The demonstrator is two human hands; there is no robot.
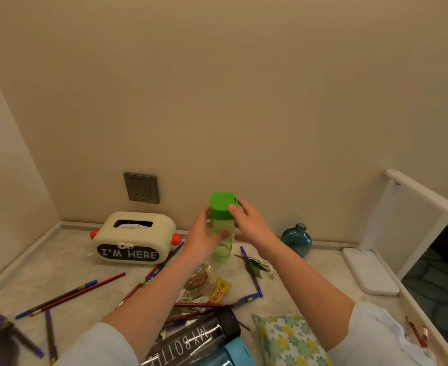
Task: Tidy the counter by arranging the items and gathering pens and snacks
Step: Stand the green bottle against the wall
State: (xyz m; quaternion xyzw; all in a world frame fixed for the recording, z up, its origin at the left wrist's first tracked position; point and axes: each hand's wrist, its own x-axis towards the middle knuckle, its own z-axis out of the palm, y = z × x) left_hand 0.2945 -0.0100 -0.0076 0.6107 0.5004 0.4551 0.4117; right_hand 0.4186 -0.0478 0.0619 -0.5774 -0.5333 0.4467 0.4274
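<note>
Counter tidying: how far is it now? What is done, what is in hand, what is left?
Little looks done: only the tissue box and teal vase sit by the wall. In hand: the left hand and right hand hold the green bottle upright. Left: pens lie scattered, snacks are loose in the middle, and the black bottle lies on its side.

Dim, warm, even light; soft shadows. Wide-angle bending at edges; near pens (pixel 19 336) blurred, possibly motion.
</note>
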